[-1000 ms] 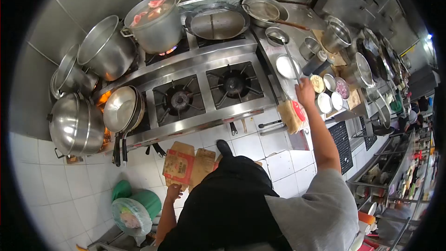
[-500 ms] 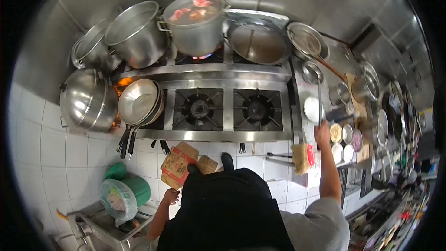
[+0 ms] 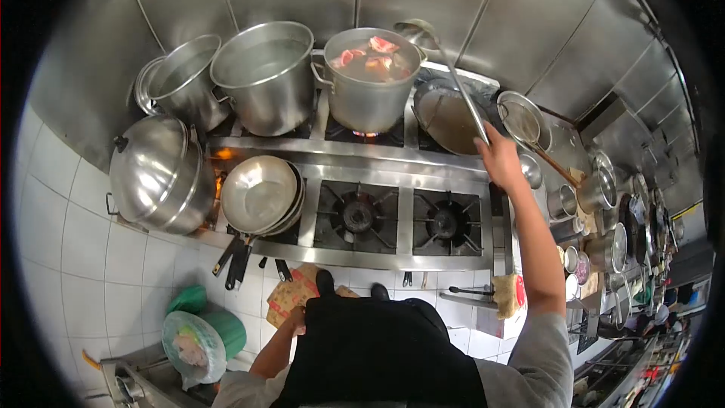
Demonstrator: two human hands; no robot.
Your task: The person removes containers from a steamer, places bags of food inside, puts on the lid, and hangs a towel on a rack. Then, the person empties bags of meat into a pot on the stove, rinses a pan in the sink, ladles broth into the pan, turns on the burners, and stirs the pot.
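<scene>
My right hand [image 3: 500, 157] grips the long handle of a metal ladle [image 3: 462, 89]. The ladle's bowl is raised by the back wall, at the right rear rim of a tall pot [image 3: 368, 102]. Several pieces of reddish raw meat [image 3: 377, 60] show in that pot's liquid, and a flame burns under it. Beneath the ladle handle sits a wide pan of brownish liquid [image 3: 447, 117]. Low beside the black apron [image 3: 362, 355] is my left hand [image 3: 297, 320], its fingers curled and partly hidden; I cannot make out anything in them.
Large pots [image 3: 264, 83] stand along the back left. A domed steamer [image 3: 155, 174] and stacked frying pans [image 3: 259, 193] are at the front left, near flames. Two front burners [image 3: 359, 215] lie before me. A strainer [image 3: 521, 121] and containers line the right counter.
My right hand has lifted the ladle from the right counter and swung it forward and left to the meat pot. The view has shifted; my left hand is now closer against the apron.
</scene>
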